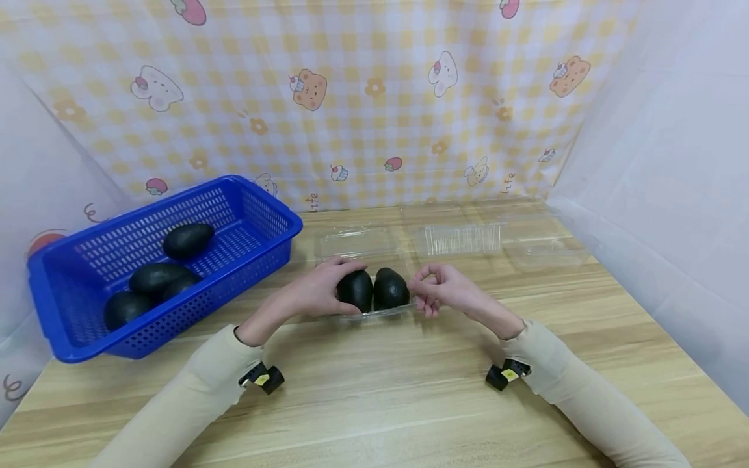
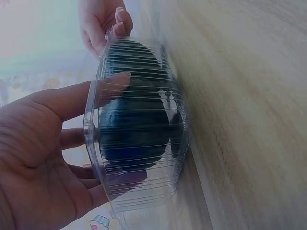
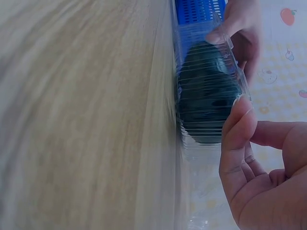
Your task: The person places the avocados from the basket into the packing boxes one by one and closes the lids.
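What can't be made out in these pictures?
Head view, undersides of the nearest basket fruits: hidden by the blue basket.
Head view, exact count of rear clear containers: outlines too faint.
Head view, upper sleeves: cut off by bottom edge.
Left wrist view, skin texture of packed fruits: veiled by ridged clear tray.

1. Table (image 1: 374,403): pale, streaked wood grain; directions run from its middle, head view.
2. Blue slotted basket (image 1: 222,286): about 10 o'clock, set slantwise.
3. Clear ribbed container (image 1: 380,314): 12 o'clock, near the middle.
4. Clear plastic packaging (image 1: 462,239): along the back, 12 to 2 o'clock.
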A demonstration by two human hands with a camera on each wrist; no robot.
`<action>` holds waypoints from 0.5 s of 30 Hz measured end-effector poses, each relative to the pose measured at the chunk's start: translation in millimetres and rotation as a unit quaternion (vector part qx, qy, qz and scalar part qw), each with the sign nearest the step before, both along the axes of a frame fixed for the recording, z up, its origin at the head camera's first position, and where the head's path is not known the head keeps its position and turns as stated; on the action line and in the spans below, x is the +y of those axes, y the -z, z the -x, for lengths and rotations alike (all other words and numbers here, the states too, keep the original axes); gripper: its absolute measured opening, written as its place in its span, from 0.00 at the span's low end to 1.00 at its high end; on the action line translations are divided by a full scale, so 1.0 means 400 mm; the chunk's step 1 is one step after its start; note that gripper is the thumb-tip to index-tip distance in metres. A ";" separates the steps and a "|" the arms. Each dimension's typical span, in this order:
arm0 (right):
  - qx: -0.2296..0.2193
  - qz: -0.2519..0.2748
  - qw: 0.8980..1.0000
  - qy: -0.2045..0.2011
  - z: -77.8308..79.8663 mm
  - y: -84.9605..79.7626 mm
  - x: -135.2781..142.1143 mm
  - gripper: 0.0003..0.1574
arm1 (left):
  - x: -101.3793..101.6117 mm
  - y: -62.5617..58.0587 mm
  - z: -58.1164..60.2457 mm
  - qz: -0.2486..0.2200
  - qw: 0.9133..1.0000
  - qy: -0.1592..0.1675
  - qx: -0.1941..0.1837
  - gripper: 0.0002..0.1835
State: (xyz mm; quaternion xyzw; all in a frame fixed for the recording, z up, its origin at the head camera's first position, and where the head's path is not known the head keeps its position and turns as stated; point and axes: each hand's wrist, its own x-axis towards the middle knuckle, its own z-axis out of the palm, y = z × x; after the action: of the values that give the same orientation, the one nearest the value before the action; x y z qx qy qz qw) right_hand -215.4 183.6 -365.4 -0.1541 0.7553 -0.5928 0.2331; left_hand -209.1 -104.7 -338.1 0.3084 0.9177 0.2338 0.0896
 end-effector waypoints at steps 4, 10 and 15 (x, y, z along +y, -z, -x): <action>0.000 -0.004 1.000 -0.004 0.000 0.001 -0.001 0.15 | -0.008 -0.002 -0.006 -0.005 1.000 -0.010 0.001 0.47; 0.004 -0.011 1.000 -0.008 -0.001 -0.002 0.002 0.14 | -0.025 -0.005 -0.015 -0.022 1.000 -0.005 0.014 0.47; 0.017 -0.020 0.999 -0.027 -0.001 -0.001 0.005 0.12 | -0.038 -0.006 -0.024 -0.031 0.999 0.004 0.022 0.46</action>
State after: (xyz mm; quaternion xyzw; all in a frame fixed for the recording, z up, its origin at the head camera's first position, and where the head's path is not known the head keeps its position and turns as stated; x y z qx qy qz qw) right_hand -215.2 185.4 -364.9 -0.1797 0.7665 -0.5681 0.2397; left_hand -199.6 -120.1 -335.8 0.3197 0.9106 0.2548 0.0603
